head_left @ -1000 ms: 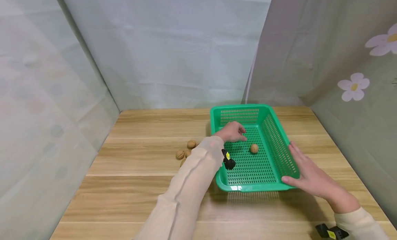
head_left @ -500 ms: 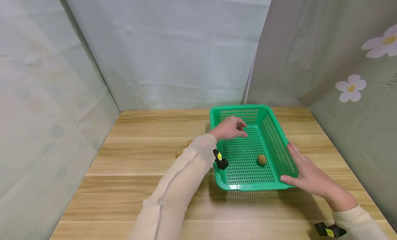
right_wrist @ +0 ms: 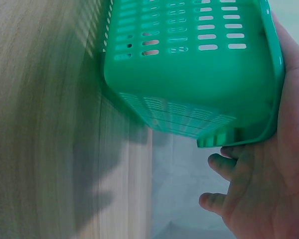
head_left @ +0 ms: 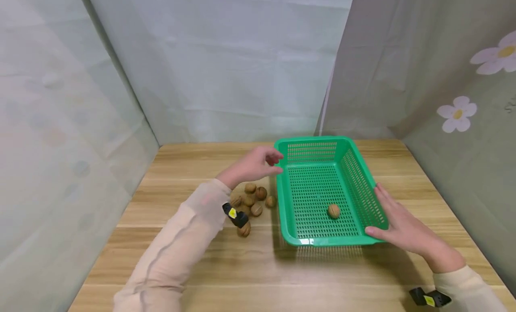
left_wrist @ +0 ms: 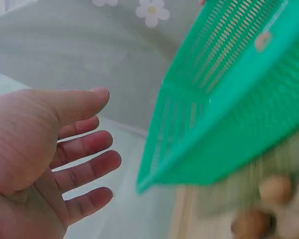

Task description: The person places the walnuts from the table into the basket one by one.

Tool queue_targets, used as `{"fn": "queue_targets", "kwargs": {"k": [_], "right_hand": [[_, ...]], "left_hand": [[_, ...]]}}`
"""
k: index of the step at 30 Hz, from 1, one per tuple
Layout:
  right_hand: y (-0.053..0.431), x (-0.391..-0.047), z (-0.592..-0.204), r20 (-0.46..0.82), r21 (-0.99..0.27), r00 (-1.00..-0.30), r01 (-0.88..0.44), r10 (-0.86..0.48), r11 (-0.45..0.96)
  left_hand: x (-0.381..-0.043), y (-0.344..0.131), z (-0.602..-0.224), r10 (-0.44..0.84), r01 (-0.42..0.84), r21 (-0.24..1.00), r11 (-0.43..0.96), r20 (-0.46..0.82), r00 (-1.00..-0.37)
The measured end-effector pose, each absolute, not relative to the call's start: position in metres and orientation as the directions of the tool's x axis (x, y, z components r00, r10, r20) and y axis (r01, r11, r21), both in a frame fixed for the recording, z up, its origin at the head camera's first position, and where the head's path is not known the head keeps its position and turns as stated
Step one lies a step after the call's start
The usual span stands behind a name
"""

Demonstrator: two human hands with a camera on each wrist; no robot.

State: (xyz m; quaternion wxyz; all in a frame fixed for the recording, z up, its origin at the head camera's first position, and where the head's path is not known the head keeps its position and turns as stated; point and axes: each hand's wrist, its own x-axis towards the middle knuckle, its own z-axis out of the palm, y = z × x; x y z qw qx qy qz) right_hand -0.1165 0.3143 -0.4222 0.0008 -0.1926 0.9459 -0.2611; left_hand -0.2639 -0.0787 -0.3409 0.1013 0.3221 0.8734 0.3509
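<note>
A green plastic basket (head_left: 284,213) with perforated walls stands on the wooden table, and one walnut (head_left: 333,211) lies on its floor near the front. My left hand (head_left: 258,163) hovers at the basket's left rim, fingers parted and holding nothing; the left wrist view shows its bare palm (left_wrist: 25,144). Below that hand, several walnuts (head_left: 256,209) lie grouped on the table, some partly hidden by the sleeve and wrist camera. My right hand (head_left: 403,224) rests against the basket's front right corner, thumb on the near rim. In the right wrist view its fingers (right_wrist: 222,167) extend past the rim.
The wooden table (head_left: 173,258) ends at a pale curtain (head_left: 242,70) behind. A flower-patterned cloth (head_left: 475,177) hangs along the right side, and another pale cloth (head_left: 60,168) stands on the left.
My left hand has moved left from over the basket to its left rim, uncovering the table walnuts. The walnut inside has rolled toward the front. My right hand has stayed at the corner.
</note>
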Motion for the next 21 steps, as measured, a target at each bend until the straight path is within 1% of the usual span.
{"fn": "queue_targets", "kwargs": {"k": [7, 10, 17, 21], "right_hand": [[0.313, -0.118, -0.423, 0.097, -0.484, -0.930, -0.356, -0.356, 0.799], [0.313, -0.118, -0.422, 0.094, -0.476, -0.930, -0.355, -0.355, 0.804], [0.313, -0.117, -0.420, 0.094, -0.477, -0.930, -0.355, -0.355, 0.804], [0.311, -0.116, -0.418, 0.087, -0.481, -0.931, -0.350, -0.354, 0.804]], "left_hand": [[-0.241, -0.148, -0.351, 0.565, 0.474, 0.604, 0.641, 0.047, -0.824], [-0.228, -0.172, -0.360, 0.546, 0.462, 0.587, 0.665, 0.040, -0.837], [-0.198, -0.208, -0.388, 0.501, 0.416, 0.604, 0.680, 0.031, -0.865], [-0.186, -0.220, -0.406, 0.478, 0.378, 0.642, 0.667, 0.020, -0.878]]}}
